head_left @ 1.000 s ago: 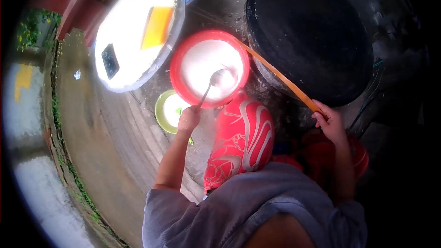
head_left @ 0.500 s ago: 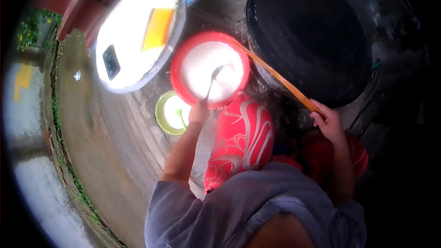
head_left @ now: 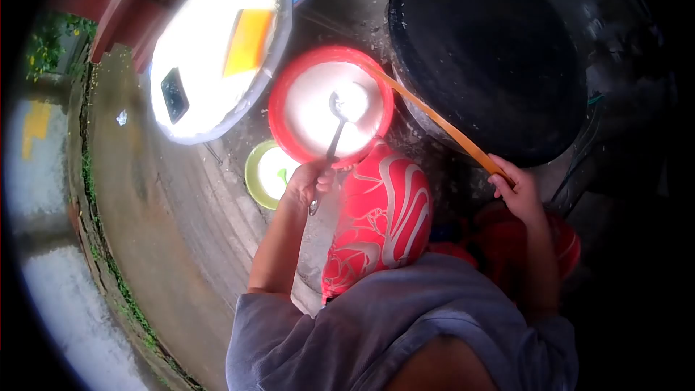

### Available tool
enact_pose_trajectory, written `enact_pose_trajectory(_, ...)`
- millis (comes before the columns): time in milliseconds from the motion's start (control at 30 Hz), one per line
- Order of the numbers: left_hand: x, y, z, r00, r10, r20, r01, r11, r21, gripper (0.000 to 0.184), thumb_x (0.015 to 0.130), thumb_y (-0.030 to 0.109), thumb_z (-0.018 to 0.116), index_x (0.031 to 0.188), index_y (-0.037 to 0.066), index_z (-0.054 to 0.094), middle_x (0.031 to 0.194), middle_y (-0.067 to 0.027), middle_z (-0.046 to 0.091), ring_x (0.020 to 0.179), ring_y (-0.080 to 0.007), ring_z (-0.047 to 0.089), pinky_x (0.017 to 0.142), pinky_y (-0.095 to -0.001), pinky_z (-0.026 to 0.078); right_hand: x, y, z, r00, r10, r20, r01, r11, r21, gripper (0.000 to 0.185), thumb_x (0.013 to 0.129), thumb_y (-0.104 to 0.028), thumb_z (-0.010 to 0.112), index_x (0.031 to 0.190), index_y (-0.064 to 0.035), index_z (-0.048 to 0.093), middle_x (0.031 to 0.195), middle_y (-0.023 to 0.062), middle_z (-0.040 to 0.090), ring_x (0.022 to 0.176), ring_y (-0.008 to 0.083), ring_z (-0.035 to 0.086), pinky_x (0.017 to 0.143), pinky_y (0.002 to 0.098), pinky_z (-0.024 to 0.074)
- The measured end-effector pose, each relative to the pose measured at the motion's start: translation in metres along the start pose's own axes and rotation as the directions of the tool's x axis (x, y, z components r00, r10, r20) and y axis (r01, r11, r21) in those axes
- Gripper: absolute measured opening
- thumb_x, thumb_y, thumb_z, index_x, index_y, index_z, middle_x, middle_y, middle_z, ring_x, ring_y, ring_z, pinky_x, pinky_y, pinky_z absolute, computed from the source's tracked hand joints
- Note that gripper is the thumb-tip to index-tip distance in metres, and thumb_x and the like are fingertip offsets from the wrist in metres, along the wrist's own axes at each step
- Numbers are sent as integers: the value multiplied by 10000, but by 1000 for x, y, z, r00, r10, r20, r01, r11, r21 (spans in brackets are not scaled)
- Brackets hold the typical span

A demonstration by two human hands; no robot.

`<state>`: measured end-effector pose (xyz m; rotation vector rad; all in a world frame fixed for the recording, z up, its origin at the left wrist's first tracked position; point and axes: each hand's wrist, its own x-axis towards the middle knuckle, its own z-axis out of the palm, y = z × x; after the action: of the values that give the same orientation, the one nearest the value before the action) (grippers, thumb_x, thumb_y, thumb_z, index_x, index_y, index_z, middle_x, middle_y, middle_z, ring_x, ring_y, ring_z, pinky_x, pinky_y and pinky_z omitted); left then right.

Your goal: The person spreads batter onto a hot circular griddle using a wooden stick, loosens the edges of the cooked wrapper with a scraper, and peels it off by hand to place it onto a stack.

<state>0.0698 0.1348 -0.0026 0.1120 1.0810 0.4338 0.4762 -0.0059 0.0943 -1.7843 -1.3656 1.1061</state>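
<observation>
Round ladle [head_left: 337, 135], probably metal, flat stick [head_left: 449, 128]

shiny metal ladle [head_left: 337, 136], smooth wooden-looking strip [head_left: 457, 135], plastic basin [head_left: 279, 105], matt disc [head_left: 492, 58].

Left hand [head_left: 309, 179] grips long grey metal ladle [head_left: 337, 137] over round red basin [head_left: 278, 105] of white liquid [head_left: 304, 112]; dipped or raised unclear. Right hand [head_left: 517, 188] holds flat orange-brown stick [head_left: 441, 121], far end at basin rim.
</observation>
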Motion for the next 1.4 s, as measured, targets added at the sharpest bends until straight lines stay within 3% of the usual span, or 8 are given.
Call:
enact_pose_trajectory(167,-32,4,-3,746,634,-206,-327,618,715,219,913,197,443,1014,33,547,556,-70,511,422,-153,471,365,-273,357,0,4,0,998,47,-33,-44,995,89,411,838,-8,556,1238,-94,514,797,40,626,569,54,518,544,184,443)
enact_pose_trajectory(233,-25,-12,-4,557,808,194,-5,-231,973,231,893,203,447,1029,52,557,704,-204,610,624,-348,604,546,-421,474,0,2,-1,998,60,-36,-58,996,64,407,840,-7,552,1236,-99,517,792,34,626,571,52,524,544,186,445)
enact_pose_trajectory(267,-21,-10,-4,728,686,-11,160,-155,975,240,878,219,444,1028,72,560,871,-251,592,837,-418,568,721,-496,452,2,1,-1,998,54,-37,-52,997,62,407,840,-7,552,1236,-99,517,792,34,626,571,52,524,544,186,445)
enact_pose_trajectory(767,8,-23,-43,637,751,-174,275,-11,961,250,868,193,429,918,2,581,823,-250,609,791,-411,596,694,-475,477,4,6,3,998,64,-2,-64,998,26,406,839,-14,556,1236,-88,513,814,52,641,567,66,532,546,193,451)
enact_pose_trajectory(833,56,-44,-57,617,782,86,90,-179,980,254,879,198,428,882,-13,570,756,-233,615,690,-366,618,603,-447,489,6,6,2,998,62,-12,-62,998,24,408,839,-13,557,1238,-87,512,814,52,641,568,66,532,546,194,451)
enact_pose_trajectory(1033,56,-23,-18,937,323,130,-310,605,733,206,909,189,446,919,11,549,583,-13,442,420,-59,352,339,-193,275,10,0,4,1000,13,-3,-13,1000,9,399,837,-3,556,1228,-70,516,811,59,636,567,68,536,547,193,454)
enact_pose_trajectory(1100,4,-13,18,1000,6,10,-6,997,78,213,909,170,445,989,-13,518,603,-2,409,416,-44,317,337,-158,239,9,-3,4,1000,17,-9,-17,1000,18,391,837,0,554,1222,-61,520,812,63,636,564,68,537,546,190,456)
enact_pose_trajectory(1400,-95,-18,-8,962,235,-140,-214,965,148,274,906,228,465,1063,6,498,593,-38,486,403,-61,335,347,-187,235,0,5,-3,1000,15,-27,-14,998,68,376,841,4,545,1212,-53,525,827,60,635,555,56,523,532,182,456)
